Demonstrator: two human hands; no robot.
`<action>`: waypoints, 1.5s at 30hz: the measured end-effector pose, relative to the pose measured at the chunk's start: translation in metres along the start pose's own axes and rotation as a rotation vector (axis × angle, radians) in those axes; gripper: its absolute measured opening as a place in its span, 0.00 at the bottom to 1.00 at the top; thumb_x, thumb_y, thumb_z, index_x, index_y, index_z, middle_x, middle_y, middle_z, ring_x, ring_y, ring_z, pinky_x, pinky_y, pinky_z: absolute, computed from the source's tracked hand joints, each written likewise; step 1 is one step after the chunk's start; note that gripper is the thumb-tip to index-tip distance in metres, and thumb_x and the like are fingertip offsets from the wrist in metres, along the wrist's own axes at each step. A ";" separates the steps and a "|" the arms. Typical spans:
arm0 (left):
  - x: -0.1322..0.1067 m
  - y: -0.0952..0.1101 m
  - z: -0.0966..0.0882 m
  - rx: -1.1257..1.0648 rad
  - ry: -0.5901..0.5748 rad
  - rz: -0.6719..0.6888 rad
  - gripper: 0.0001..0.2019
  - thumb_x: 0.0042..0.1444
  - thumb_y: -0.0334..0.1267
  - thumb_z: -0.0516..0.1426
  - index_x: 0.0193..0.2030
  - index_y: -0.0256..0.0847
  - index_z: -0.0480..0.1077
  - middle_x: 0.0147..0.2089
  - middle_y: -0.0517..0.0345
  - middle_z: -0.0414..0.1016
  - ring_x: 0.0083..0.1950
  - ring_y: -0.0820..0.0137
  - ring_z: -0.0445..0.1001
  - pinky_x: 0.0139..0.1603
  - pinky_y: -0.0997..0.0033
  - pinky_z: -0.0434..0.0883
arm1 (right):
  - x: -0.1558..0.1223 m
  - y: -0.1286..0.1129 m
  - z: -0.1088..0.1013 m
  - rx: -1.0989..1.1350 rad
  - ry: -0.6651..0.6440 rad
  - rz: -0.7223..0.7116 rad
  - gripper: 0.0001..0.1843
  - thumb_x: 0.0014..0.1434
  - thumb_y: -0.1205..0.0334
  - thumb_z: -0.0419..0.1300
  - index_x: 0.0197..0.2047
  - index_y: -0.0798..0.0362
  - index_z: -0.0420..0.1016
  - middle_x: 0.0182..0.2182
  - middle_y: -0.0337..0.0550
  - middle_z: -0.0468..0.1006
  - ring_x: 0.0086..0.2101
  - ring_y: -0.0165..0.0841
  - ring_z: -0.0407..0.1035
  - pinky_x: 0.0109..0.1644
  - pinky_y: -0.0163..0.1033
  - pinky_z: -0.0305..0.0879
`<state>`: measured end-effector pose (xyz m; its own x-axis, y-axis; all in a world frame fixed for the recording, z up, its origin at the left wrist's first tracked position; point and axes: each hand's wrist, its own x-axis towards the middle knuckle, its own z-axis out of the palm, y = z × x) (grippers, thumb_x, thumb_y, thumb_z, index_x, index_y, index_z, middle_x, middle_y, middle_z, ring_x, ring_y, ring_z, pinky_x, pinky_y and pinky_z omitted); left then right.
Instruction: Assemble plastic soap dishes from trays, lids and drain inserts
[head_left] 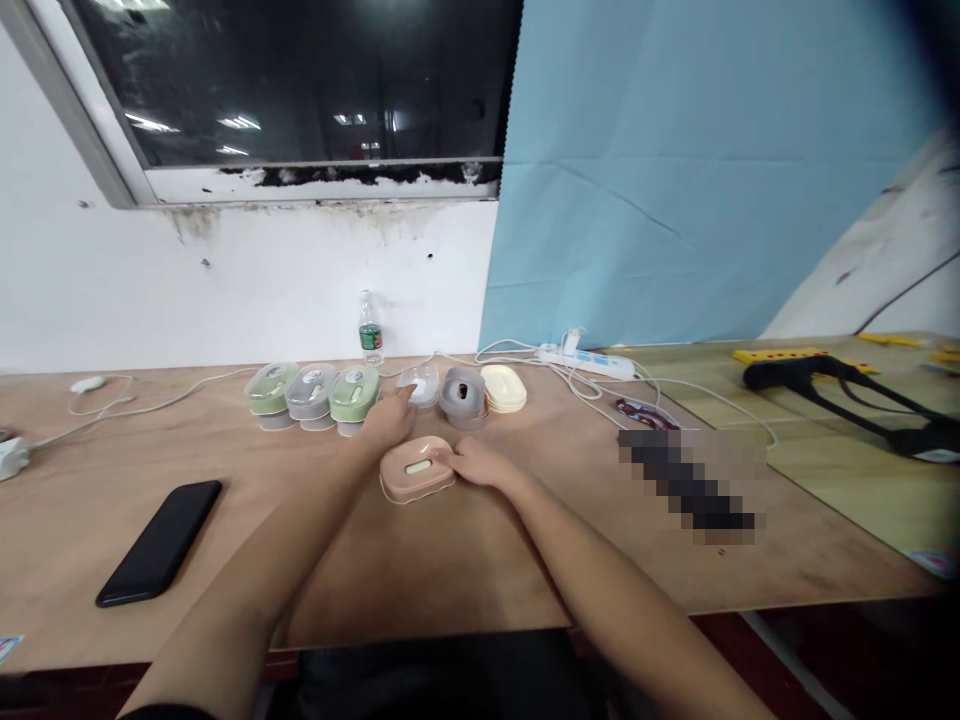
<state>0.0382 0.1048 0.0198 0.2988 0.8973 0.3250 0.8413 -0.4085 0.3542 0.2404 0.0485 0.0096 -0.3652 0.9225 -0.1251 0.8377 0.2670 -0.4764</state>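
Near the middle of the table lies a pink oval box lid [411, 486] with a pale slot in its top. My right hand [480, 462] grips its right side, the fingertips on the edge. My left hand [388, 418] reaches past it, fingers stretched out to the clear plastic covers [424, 388]; whether they touch is hard to see. Right of these covers stand grey oval containers [454, 402] and a stack of cream oval lids [505, 388]. To the left stand a green-topped box [271, 392], a grey box [310, 392] and another green-topped box [352, 397], all with clear covers.
A black phone [159, 545] lies at the left front. Against the wall stands a plastic bottle [370, 330]. White cables run along the back to a power strip [592, 362]. A pixelated dark item [686, 485] and a black strap-like frame [847, 400] lie to the right.
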 end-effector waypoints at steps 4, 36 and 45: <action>-0.001 -0.002 0.002 0.015 0.062 -0.048 0.19 0.60 0.33 0.48 0.58 0.37 0.65 0.55 0.42 0.68 0.50 0.59 0.73 0.52 0.58 0.69 | -0.003 -0.005 -0.003 -0.003 0.010 0.004 0.42 0.57 0.27 0.40 0.24 0.56 0.74 0.25 0.52 0.77 0.27 0.37 0.70 0.31 0.37 0.59; -0.100 0.010 -0.017 -0.623 0.087 -0.251 0.30 0.60 0.56 0.50 0.62 0.39 0.59 0.24 0.61 0.73 0.27 0.66 0.76 0.32 0.67 0.71 | 0.027 0.017 0.020 0.592 0.313 0.024 0.34 0.62 0.34 0.36 0.20 0.51 0.59 0.13 0.37 0.63 0.15 0.29 0.60 0.22 0.33 0.57; -0.102 0.004 -0.027 -0.250 -0.116 -0.105 0.21 0.61 0.54 0.48 0.50 0.44 0.71 0.42 0.51 0.79 0.44 0.58 0.77 0.42 0.63 0.70 | 0.025 0.022 0.011 0.252 0.253 -0.053 0.30 0.65 0.43 0.41 0.21 0.54 0.68 0.20 0.43 0.72 0.27 0.34 0.68 0.33 0.35 0.61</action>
<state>-0.0009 0.0073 0.0123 0.2771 0.9442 0.1779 0.7375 -0.3277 0.5905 0.2455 0.0746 -0.0139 -0.2664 0.9576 0.1100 0.6823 0.2680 -0.6801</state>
